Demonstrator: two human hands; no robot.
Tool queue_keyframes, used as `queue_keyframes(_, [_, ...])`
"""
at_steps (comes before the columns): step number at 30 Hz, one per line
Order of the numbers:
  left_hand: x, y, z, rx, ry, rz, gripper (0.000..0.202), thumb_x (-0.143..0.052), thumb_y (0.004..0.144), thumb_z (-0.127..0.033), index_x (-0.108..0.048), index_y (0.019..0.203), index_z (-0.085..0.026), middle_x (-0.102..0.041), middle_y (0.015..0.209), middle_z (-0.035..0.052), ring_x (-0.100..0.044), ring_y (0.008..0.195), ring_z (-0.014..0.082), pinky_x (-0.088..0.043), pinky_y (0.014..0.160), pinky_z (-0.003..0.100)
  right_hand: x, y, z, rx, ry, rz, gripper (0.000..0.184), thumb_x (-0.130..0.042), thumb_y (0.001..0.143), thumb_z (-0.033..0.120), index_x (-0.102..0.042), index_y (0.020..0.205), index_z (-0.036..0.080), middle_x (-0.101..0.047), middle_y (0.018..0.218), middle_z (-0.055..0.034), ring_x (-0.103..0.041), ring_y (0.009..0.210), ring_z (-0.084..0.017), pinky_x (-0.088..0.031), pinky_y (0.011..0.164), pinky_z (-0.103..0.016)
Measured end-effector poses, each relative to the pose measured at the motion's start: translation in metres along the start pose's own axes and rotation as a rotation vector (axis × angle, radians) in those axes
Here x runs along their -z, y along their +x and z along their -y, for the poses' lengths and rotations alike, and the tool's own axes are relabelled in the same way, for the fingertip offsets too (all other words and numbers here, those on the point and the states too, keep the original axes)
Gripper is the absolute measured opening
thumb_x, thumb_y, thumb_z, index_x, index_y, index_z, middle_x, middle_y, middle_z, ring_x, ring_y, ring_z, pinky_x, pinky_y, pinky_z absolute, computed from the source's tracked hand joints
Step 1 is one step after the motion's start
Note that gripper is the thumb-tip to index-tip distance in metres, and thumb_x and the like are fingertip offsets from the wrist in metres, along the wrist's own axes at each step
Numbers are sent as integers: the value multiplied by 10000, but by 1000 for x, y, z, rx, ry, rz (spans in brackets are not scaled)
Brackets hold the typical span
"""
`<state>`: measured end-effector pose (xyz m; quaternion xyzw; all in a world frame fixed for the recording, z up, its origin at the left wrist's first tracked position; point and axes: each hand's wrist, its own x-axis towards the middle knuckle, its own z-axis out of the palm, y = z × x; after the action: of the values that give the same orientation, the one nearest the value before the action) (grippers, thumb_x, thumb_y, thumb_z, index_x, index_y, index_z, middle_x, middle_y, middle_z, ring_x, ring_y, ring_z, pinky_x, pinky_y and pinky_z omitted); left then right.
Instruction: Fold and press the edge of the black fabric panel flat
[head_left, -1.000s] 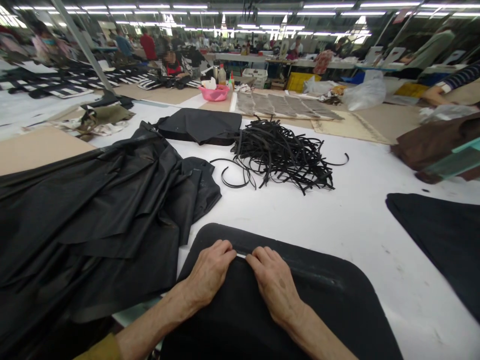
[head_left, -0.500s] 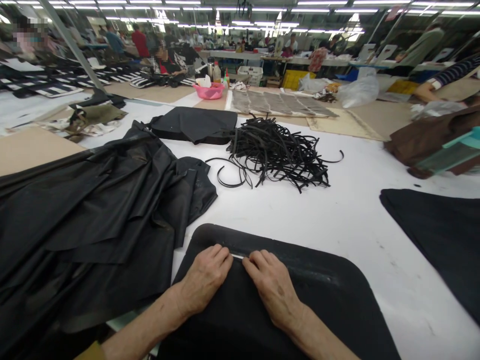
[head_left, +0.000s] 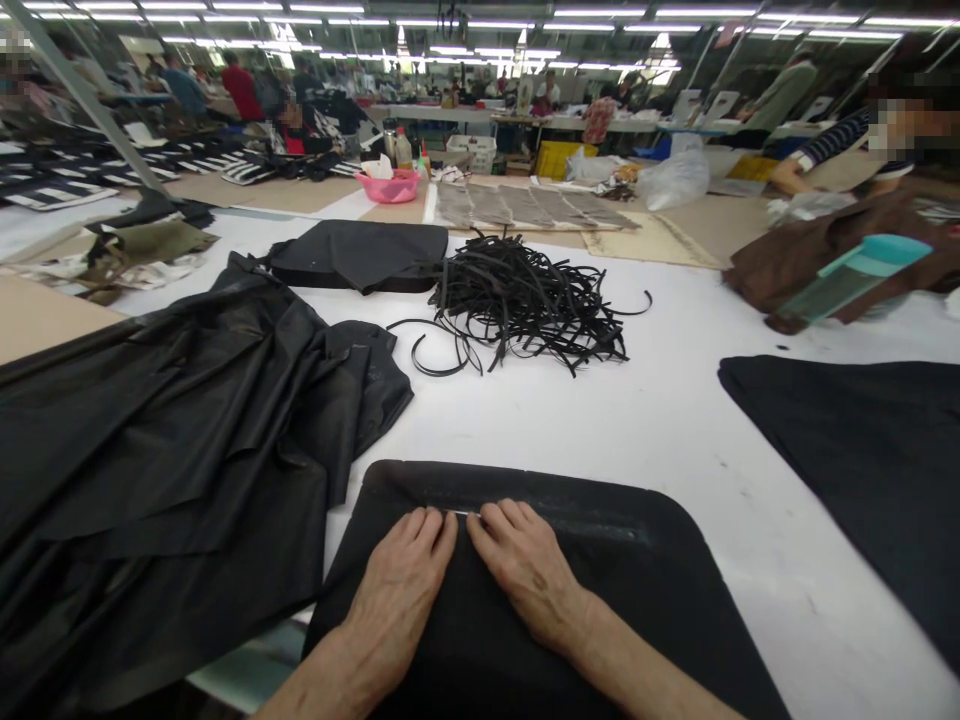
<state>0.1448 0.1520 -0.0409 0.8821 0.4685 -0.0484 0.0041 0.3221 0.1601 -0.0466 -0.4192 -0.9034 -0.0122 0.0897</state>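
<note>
So, the black rounded-corner sheet panel (head_left: 615, 590) is lying flat right under my hands, close to me on the white table (head_left: 660, 420). Both hands are on it near its far edge. My left hand (head_left: 397, 590) and right hand (head_left: 525, 565) are palm down with the fingers loosely bent and the tips pressing along a raised seam line there. The two index fingertips nearly meet. A thin pale sliver (head_left: 461, 513) shows in the gap between them. My thumbs are tucked out of sight, so I can't tell if either hand is actually pinching anything or just pressing down.

Just left of my left hand is a big crumpled heap of thin black fabric (head_left: 172, 430), and it touches that side of the panel. Straight ahead of my fingers, well apart from them, is a tangled pile of narrow black strips (head_left: 525, 300), with a folded black piece (head_left: 360, 255) beside it on the left. Off to my right is another flat black panel (head_left: 847, 460). Past that is a clear box with a teal lid (head_left: 855, 275) sitting on brown material (head_left: 780, 260). A pink plastic bowl (head_left: 388, 185) is way out in front.
</note>
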Motion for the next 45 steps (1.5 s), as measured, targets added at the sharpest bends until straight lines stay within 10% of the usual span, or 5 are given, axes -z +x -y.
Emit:
queue_keyframes(18, [20,21,-36,-30,391,28,753,-378,735,42,-319,1334,-410,-557,757,79,-568,668,263,-437,582,365,10,-64,-43,-26,-120,40,189,-529,831,104,-567,1014,134,-562,905,-44,-454,776,-177,-366,689,-322])
queue_keyframes(34, [13,18,-30,-74,472,-33,784,-386,738,54,-268,1354,-417,-519,742,57,-531,649,237,-402,580,345,26,-121,-79,-40,-254,65,275,-410,850,46,-562,1072,101,-587,936,-88,-490,809,-195,-408,722,-346])
queue_keyframes(45, [17,17,-29,-98,459,-80,786,-349,734,89,-302,1341,-409,-542,740,58,-549,643,226,-434,570,336,32,-146,-73,-429,-178,-13,321,-379,825,-2,-568,1057,112,-567,1058,-126,-527,900,-197,-482,754,-302])
